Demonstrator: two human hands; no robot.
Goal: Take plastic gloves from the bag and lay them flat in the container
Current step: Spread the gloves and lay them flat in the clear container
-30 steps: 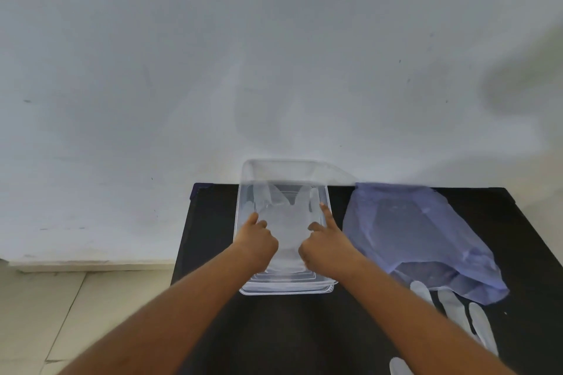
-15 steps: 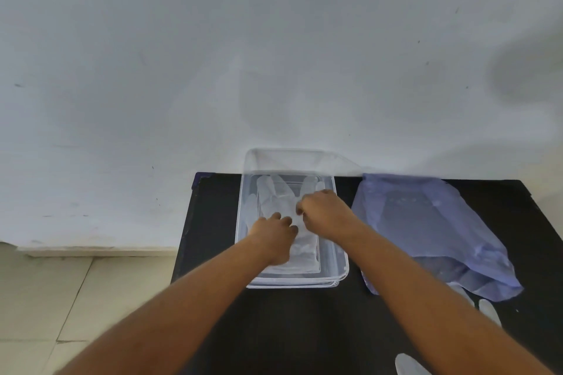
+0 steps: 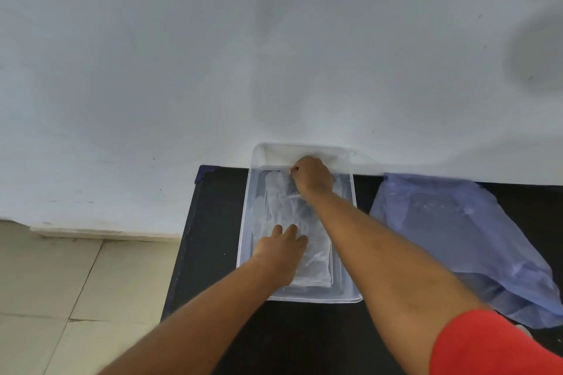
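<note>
Head-camera view: over the last second the right hand (image 3: pixel 313 177) has slid from the middle of the clear plastic container (image 3: pixel 347 253) to its far end, where its curled fingers seem to pinch the fingertips of the translucent plastic glove (image 3: pixel 275 201), while the left hand (image 3: pixel 281 248) has dropped to the near end and lies spread, palm down, on the cuff. That stretch suggests this glove is being smoothed flat, so the pale blue bag (image 3: pixel 457 237) beside the container on the black table (image 3: pixel 213 222) should come next.

I see the left hand (image 3: pixel 281 248) pressing flat on the clear glove (image 3: pixel 285 213) in the container (image 3: pixel 347 240), while the right hand (image 3: pixel 313 176) pinches its far fingertips.
</note>
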